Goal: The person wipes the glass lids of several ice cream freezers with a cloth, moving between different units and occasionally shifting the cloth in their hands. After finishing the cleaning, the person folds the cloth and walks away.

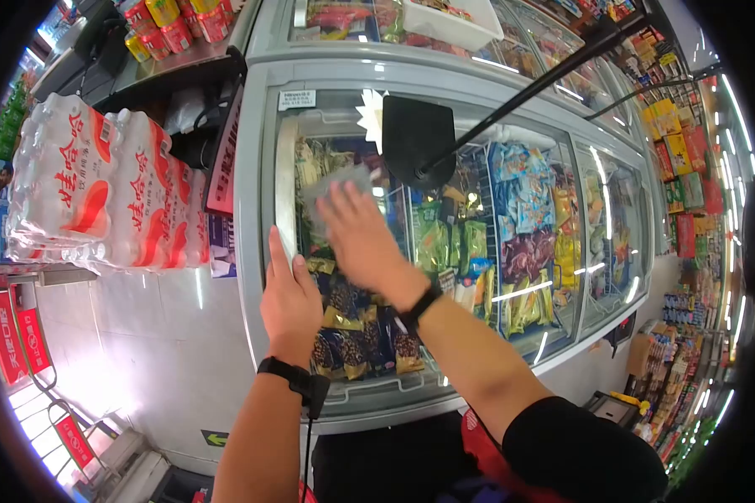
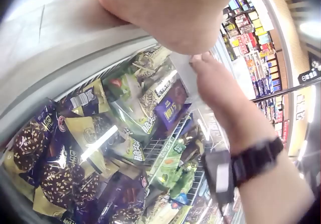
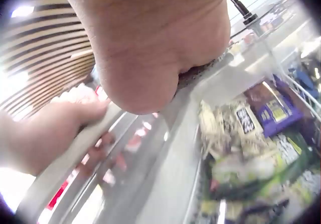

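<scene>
Both arms forward: left hand point(image 1: 291, 298) clasped, right hand point(image 1: 362, 239) flat, fingers straight.

Two hands in frame: one left hand point(image 1: 289, 302), one right hand point(image 1: 362, 239). Two black wristbands point(image 1: 287, 371), one grey cloth point(image 1: 337, 186). Two chest freezers point(image 1: 256, 210), one long-handled black paddle point(image 1: 417, 138).

Red "娃哈哈" on water packs point(image 1: 101, 193); sticker point(image 1: 297, 99) on freezer point(image 1: 250, 251): print too small; snack bags point(image 1: 344, 323): lettering blurred.

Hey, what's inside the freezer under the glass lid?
Through the glass lid: dark blue-and-gold packets by the left hand, green and purple packets in wire baskets. The right hand and its cloth hide what lies beneath them.
</scene>
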### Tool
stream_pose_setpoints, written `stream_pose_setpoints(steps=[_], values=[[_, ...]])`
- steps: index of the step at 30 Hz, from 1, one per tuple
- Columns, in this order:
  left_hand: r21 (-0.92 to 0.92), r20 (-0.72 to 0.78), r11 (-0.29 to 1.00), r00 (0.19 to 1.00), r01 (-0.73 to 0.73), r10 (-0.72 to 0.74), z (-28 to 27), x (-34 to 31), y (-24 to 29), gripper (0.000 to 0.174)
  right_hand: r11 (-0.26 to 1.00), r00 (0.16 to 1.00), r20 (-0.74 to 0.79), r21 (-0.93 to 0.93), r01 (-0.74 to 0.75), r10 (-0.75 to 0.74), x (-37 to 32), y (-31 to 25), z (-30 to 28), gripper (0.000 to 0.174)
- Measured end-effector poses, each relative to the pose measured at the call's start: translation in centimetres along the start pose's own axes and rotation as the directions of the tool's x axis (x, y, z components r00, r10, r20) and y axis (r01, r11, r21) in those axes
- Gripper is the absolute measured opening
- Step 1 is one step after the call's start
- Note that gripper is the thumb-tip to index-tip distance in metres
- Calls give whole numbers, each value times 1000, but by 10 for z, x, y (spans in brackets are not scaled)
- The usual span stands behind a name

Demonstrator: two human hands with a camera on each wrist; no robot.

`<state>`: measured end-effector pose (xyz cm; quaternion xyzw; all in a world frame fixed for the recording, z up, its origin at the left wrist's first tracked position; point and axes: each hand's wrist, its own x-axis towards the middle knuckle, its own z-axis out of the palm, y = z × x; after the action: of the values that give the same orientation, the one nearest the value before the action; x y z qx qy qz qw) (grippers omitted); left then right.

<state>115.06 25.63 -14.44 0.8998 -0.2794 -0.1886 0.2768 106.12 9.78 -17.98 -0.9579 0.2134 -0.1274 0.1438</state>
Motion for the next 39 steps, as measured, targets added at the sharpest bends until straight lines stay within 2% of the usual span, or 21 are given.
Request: stream_pose_setpoints(steps=[1, 2, 4, 6, 9, 10, 12, 13, 14, 17, 18, 19, 20, 22, 25, 29, 32, 34, 35, 36, 39], values=[[0, -3, 1000, 1000, 6, -6, 2, 0, -1, 63, 998, 992, 110, -20, 63, -61, -32, -16, -7, 59], [1, -7, 1000, 1000, 10, -10, 3, 0, -2, 62, 995, 986, 152, 80, 62, -73, -66, -34, -12, 62], [-13, 10, 1000, 1000, 26, -26, 1, -1, 0, 61, 981, 920, 340, 73, 181, -195, -140, -61, -13, 62], [-21, 25, 999, 999, 36, -35, -3, 0, 2, 61, 953, 862, 418, 217, 212, -287, -201, -85, -23, 61], [-45, 67, 997, 996, 60, -57, -4, 0, 5, 62, 892, 800, 425, 348, 287, -423, -246, -78, -17, 60], [-50, 82, 996, 994, 71, -67, -4, 0, 4, 62, 900, 856, 311, 284, 331, -413, -236, -60, -7, 60], [-50, 70, 998, 997, 45, -41, -2, 1, 0, 62, 997, 956, 288, 57, 50, -64, -161, -23, -37, 59], [-45, 67, 998, 997, 32, -29, -1, 0, -2, 62, 995, 981, 185, -87, -43, 58, -137, -4, -41, 64], [-71, 82, 995, 995, 65, -59, -2, 1, 2, 62, 984, 981, 117, -106, -144, 156, -118, 10, -44, 67], [-103, 47, 994, 999, 29, -24, 2, 1, -3, 62, 984, 981, 102, -87, -155, 163, -112, -7, -35, 70], [-93, -33, 995, 999, -45, 42, 9, 2, -9, 61, 994, 982, 158, -40, -99, 104, -127, -24, -25, 71], [-108, -28, 993, 999, -48, 45, 11, 3, -11, 61, 1000, 962, 271, 0, -26, 25, -143, -47, -28, 72], [-125, -23, 991, 999, -51, 48, 11, 4, -12, 61, 994, 966, 248, 100, 49, -73, -171, -67, -12, 71], [-135, -24, 988, 998, -69, 66, 11, 3, -13, 61, 958, 885, 377, 196, 211, -273, -212, -110, -4, 65], [-37, -33, 999, 999, -32, 31, 10, 0, -4, 61, 972, 921, 342, 200, 121, -185, -242, -151, 5, 60], [15, 28, 1000, 999, 20, -21, 9, 0, 1, 60, 964, 900, 371, 216, 157, -230, -258, -138, -6, 55], [26, 1, 999, 1000, 19, -19, 12, 0, 2, 61, 934, 867, 383, 285, 217, -318, -267, -88, -14, 54], [26, 2, 998, 999, 50, -50, 11, -2, 2, 61, 967, 966, 226, -189, 173, -128, -219, -41, -28, 61], [23, 0, 998, 998, 55, -55, 11, -2, 3, 61, 998, 994, 112, -67, 17, -9, -196, -2, -28, 68], [20, 0, 998, 998, 57, -57, 11, -2, 5, 61, 990, 992, 41, -75, -117, 120, -166, 28, -40, 72], [40, 44, 995, 994, 93, -95, 7, -1, 9, 62, 925, 936, -58, -142, -351, 347, -139, 46, -40, 72]])
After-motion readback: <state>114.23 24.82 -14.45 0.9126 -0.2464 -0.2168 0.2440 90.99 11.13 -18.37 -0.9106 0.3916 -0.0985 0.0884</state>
